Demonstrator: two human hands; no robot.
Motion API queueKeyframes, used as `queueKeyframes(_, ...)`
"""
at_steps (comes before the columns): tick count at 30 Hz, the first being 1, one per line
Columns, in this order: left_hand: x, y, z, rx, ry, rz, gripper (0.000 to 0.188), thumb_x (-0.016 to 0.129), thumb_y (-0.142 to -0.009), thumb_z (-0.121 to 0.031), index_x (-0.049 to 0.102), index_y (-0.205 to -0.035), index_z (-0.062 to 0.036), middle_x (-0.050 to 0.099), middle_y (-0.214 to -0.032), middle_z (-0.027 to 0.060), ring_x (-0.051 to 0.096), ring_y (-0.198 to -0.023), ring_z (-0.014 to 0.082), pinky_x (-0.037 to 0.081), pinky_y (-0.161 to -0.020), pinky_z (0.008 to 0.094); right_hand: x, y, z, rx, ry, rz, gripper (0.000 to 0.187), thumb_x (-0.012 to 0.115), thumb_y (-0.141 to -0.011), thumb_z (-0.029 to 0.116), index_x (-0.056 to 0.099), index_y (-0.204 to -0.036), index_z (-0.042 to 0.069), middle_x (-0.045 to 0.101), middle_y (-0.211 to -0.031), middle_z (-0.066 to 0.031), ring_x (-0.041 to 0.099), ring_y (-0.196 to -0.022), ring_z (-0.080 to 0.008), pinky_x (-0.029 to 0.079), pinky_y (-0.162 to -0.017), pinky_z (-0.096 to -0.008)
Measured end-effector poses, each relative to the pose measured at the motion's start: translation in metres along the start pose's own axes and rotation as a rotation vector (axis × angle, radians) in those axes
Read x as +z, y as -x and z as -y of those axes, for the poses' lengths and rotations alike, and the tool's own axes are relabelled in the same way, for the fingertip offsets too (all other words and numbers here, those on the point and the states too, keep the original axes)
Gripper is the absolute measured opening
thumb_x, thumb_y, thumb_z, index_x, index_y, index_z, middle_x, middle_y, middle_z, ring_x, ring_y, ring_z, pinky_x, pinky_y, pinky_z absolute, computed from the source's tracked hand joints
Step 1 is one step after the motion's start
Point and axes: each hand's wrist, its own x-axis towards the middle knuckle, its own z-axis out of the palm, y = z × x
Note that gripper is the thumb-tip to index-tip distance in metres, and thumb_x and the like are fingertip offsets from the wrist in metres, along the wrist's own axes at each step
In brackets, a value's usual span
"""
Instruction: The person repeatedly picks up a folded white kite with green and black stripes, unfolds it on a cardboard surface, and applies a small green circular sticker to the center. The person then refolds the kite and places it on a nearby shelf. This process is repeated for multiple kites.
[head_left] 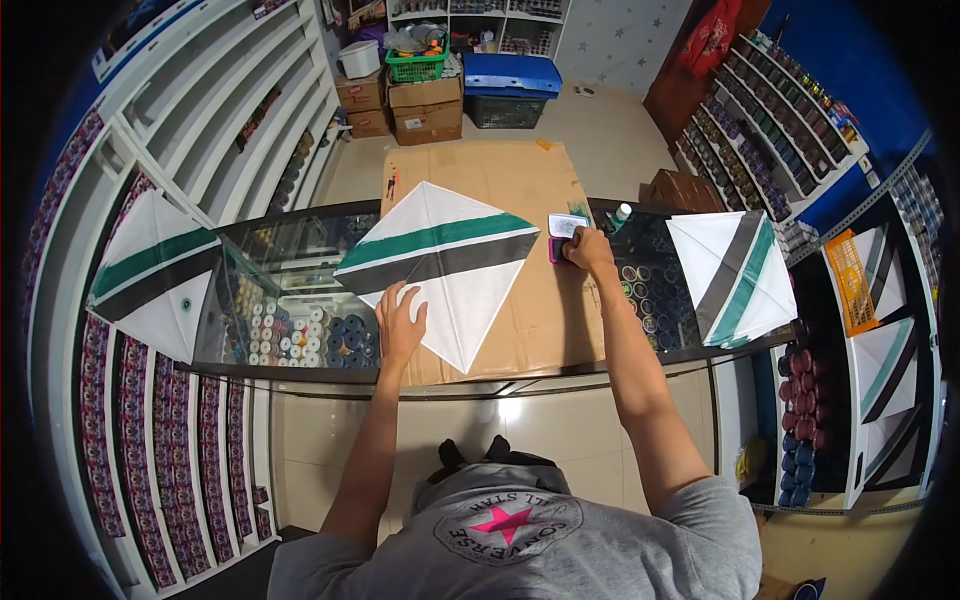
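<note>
A diamond-shaped white kite [445, 262] with one green and one black stripe lies flat on a cardboard sheet [545, 330]. My left hand [402, 325] rests on its lower left edge, fingers spread. To the right of the kite, an ink pad [556, 252] with a pink case stands with its pale lid up. My right hand [590, 250] is over the pad, its fingers closed and pointing down; whatever they hold is hidden. Just beyond that hand, a small bottle with a white cap [621, 214] stands on the counter.
The cardboard covers the middle of a glass display counter [280, 250] holding thread spools. Similar kites lie at its left [150, 262] and right [735, 275] ends; the left one bears a small round mark. Shelves line both sides. Cardboard boxes [425, 110] and a blue-lidded crate [508, 85] stand beyond.
</note>
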Motion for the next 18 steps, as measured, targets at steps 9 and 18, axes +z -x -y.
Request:
queueKeyframes(9, -0.001, 0.002, -0.004, 0.015, -0.022, -0.026, 0.031, 0.068, -0.082, -0.018, 0.064, -0.112, -0.0092, 0.053, -0.122, 0.0112, 0.045, -0.121, 0.0296, 0.031, -0.102, 0.0435, 0.007, -0.013, -0.003, -0.058, 0.106, 0.039, 0.026, 0.068, -0.07, 0.024, 0.067, -0.086, 0.003, 0.068, -0.087, -0.0221, 0.067, -0.086, -0.0372, 0.055, -0.079, -0.0436)
queueKeyframes(18, 0.0, 0.002, -0.002, 0.03, -0.035, -0.049, 0.032, 0.069, -0.081, -0.018, 0.064, -0.11, -0.0082, 0.055, -0.12, 0.0109, 0.047, -0.118, 0.0295, 0.032, -0.101, 0.0437, 0.006, -0.015, -0.001, -0.051, 0.143, 0.067, 0.032, 0.064, -0.072, 0.022, 0.067, -0.097, 0.002, 0.067, -0.093, -0.0254, 0.066, -0.09, -0.0384, 0.054, -0.082, -0.0441)
